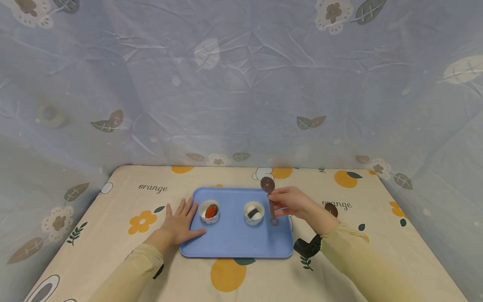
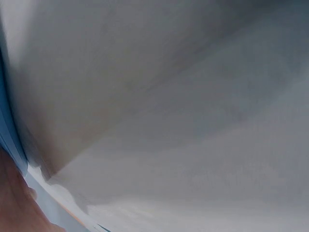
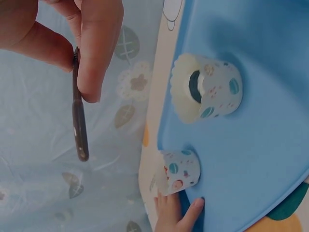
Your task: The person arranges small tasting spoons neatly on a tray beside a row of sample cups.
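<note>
Spoon (image 1: 271, 208) in right fingers (image 1: 279, 196) near tray (image 1: 234, 240) edge; cups (image 3: 219, 92) apart.

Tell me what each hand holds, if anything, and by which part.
The right hand holds a brown spoon, pinched by its handle. The left hand holds nothing, resting at the edge of the tray.

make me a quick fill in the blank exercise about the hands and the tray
The right hand holds a brown ____.
The tray is coloured ____.
Standing on it are exactly ____ small cups.
The left hand is by the tray's ____ edge, not its right.
Missing words: spoon; blue; two; left.
</note>
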Demonstrator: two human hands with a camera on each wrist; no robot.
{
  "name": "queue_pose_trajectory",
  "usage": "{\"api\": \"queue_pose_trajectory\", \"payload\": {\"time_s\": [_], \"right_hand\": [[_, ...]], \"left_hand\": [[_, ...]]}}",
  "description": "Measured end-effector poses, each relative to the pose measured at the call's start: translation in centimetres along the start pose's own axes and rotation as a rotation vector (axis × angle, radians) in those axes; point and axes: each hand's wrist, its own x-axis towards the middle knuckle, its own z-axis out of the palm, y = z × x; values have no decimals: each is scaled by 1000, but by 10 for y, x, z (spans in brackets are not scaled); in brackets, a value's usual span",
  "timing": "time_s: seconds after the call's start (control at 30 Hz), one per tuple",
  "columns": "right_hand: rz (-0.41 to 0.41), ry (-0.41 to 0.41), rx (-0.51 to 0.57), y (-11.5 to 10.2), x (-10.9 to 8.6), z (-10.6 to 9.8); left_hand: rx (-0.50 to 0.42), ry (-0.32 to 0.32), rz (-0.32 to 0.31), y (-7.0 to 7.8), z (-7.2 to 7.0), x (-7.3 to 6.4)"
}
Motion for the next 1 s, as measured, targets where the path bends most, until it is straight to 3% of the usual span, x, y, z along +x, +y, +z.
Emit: {"api": "queue_pose_trajectory", "payload": {"time_s": [0.63,1.0], "right_hand": [[1,-23,94,-1,18,34],[36,14,98,0,26,58]], "left_hand": [[13,-7,0,-2,3,2],[7,-12,-4,-1,1,2]]}}
